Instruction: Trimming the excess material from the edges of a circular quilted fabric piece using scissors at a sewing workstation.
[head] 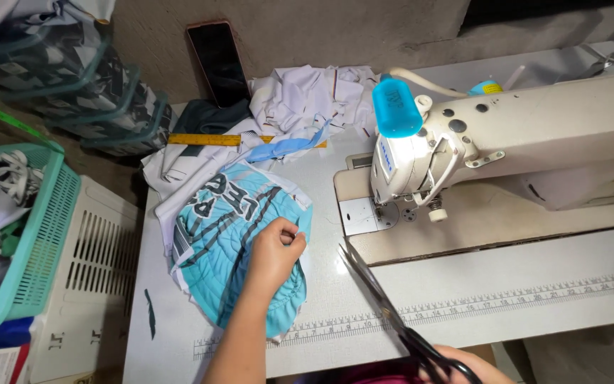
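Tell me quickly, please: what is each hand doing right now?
Left hand: closed, pinching the turquoise fabric piece on the sewing table.
Right hand: closed on the black scissors, blades slightly apart.

- the right hand [463,366] is cut off by the bottom edge; only its knuckles show around the handles of the scissors [385,313].
- the left hand [273,257] hides its own fingertips where they pinch the turquoise fabric [236,242].
- the green basket [37,235] runs off the left edge.
- the sewing machine [520,135] runs off the right edge, and its needle is too small to tell.
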